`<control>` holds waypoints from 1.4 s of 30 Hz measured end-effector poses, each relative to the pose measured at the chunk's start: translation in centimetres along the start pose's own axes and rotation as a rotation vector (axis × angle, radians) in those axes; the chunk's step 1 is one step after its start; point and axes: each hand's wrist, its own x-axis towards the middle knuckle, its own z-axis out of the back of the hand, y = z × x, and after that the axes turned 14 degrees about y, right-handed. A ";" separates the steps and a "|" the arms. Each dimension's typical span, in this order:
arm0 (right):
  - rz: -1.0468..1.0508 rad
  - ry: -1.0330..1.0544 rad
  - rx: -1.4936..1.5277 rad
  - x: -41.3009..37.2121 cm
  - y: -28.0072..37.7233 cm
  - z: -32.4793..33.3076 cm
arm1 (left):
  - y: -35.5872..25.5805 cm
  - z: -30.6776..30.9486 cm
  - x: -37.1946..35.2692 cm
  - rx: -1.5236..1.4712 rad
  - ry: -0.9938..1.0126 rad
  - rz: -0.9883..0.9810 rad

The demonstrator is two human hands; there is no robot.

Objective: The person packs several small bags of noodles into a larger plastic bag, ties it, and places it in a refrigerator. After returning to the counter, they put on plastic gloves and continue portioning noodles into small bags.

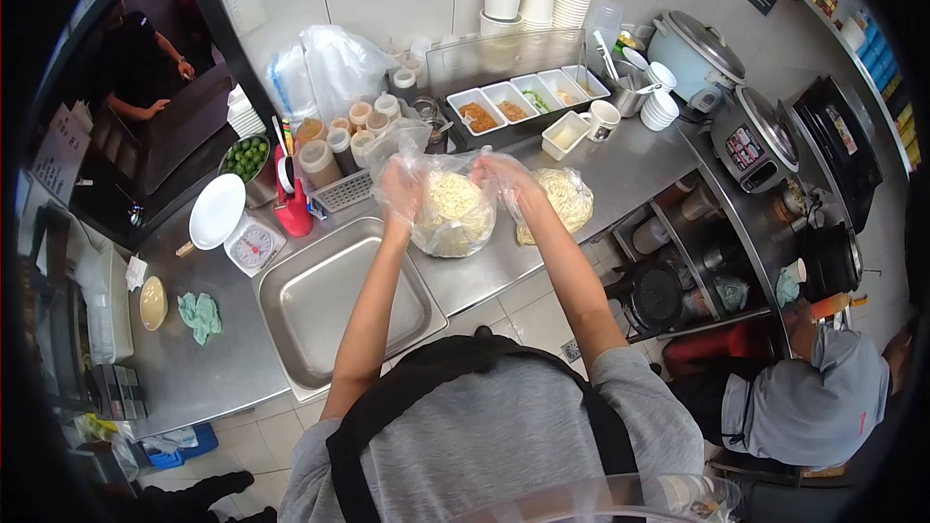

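A clear plastic bag of pale noodles (455,218) rests on the steel counter in front of me, its mouth spread wide. My left hand (399,192) grips the bag's left rim, with loose plastic over the fingers. On the opposite side, my right hand (502,176) has its fingers closed on the right rim. A second clear bag of noodles (567,201) lies on the counter just right of my right forearm. The exact finger positions are partly veiled by the plastic.
Left of the bag sits a steel tray (334,300), with a dial scale (255,247) beyond it. Sauce bottles (318,163) and a topping container rack (523,105) line the back. Rice cookers (756,140) stand right. Another person (814,392) is at lower right.
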 end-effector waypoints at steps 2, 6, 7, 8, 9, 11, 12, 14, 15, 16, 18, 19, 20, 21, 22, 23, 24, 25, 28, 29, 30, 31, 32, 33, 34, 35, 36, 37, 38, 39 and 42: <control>-0.004 -0.015 -0.107 0.6 -0.5 0.3 | 0.6 -0.2 0.1 0.150 -0.013 -0.071; 0.046 -0.044 -0.264 0.2 -0.6 -0.5 | -2.9 0.6 -1.5 0.285 0.018 0.070; 0.088 -0.072 -0.256 0.0 -0.2 -1.1 | -2.5 0.6 -1.3 0.228 0.051 0.125; 0.081 -0.066 -0.216 -0.3 0.3 -1.6 | -1.9 0.6 -1.0 0.171 0.085 0.181; 0.070 -0.062 -0.174 -0.8 0.7 -1.8 | -0.3 0.5 -0.5 0.177 0.138 0.164; 0.067 -0.093 -0.331 -0.4 0.9 -1.5 | 2.6 0.2 0.8 0.042 0.254 0.221; 0.076 -0.124 -0.528 0.8 0.9 -1.1 | 3.0 0.1 1.0 -0.091 0.304 0.304; 0.177 -0.200 -0.809 1.8 0.0 -0.7 | 3.2 -0.5 1.2 -0.651 0.398 0.643; 0.270 -0.248 -0.894 1.6 -0.6 -0.8 | 4.2 -0.9 1.1 -0.868 0.392 0.648; 0.364 -0.295 -0.979 1.7 -0.7 -0.8 | 5.6 -1.4 0.7 -1.086 0.384 0.649; 0.189 -0.278 -0.933 1.5 0.7 -0.9 | 9.6 -2.9 0.4 -1.391 0.370 0.646; 0.171 -0.299 -0.992 0.2 1.9 -2.4 | 12.1 -3.7 0.2 -1.477 0.364 0.653; 0.152 -0.317 -1.052 -0.6 2.6 -3.4 | 13.3 -4.0 0.1 -1.563 0.355 0.659; 0.469 -0.309 -1.091 -1.6 2.7 -4.2 | 11.8 -3.5 0.1 -1.577 0.336 0.636; 0.517 -0.217 -1.064 -2.4 3.1 -4.9 | 10.2 -3.3 0.0 -1.592 0.316 0.615; 0.561 -0.125 -1.035 -4.3 4.8 -7.1 | 8.4 -3.0 -0.1 -1.607 0.296 0.596; 0.602 -0.034 -1.002 -5.4 5.4 -8.3 | 7.7 -3.1 0.0 -1.586 0.275 0.616; 0.535 0.022 -1.186 -5.6 5.0 -8.4 | 7.1 -3.2 0.1 -1.564 0.255 0.638; 0.309 0.195 -1.718 -5.9 3.7 -8.6 | 7.6 -3.3 0.4 -1.723 0.222 0.763; 0.265 0.158 -1.707 -5.6 2.3 -8.1 | 7.7 -3.5 0.5 -1.816 0.215 0.812; 0.224 0.143 -1.687 -5.8 2.0 -7.8 | 6.5 -3.3 0.4 -1.740 0.234 0.833; 0.184 0.132 -1.669 -5.9 1.9 -7.6 | 5.2 -3.1 0.3 -1.663 0.249 0.851; 0.145 0.122 -1.648 -6.0 1.8 -7.3 | 4.3 -2.9 0.1 -1.585 0.263 0.868; 0.162 0.113 -1.622 -5.8 1.6 -6.7 | 5.8 -3.2 -0.1 -1.697 0.359 0.800; 0.180 0.103 -1.596 -5.5 1.6 -5.9 | 7.7 -3.6 -0.2 -1.806 0.458 0.724; 0.197 0.090 -1.573 -5.4 1.9 -5.1 | 8.9 -4.1 -0.2 -1.913 0.561 0.642; 0.164 0.089 -1.497 -5.4 2.5 -4.5 | 7.0 -3.2 -0.2 -1.563 0.405 0.757; 0.132 0.083 -1.419 -5.5 3.1 -3.9 | 5.1 -2.1 -0.3 -1.207 0.257 0.842; 0.100 0.075 -1.340 -5.8 3.5 -3.4 | 3.4 -1.3 -0.6 -0.845 0.116 0.900; 0.113 0.066 -1.274 -6.2 4.0 -3.1 | 3.6 -0.7 -1.3 -0.682 0.108 0.707; -0.075 0.029 -1.394 -6.7 5.5 -2.7 | 2.8 1.6 -2.0 -0.148 0.030 0.127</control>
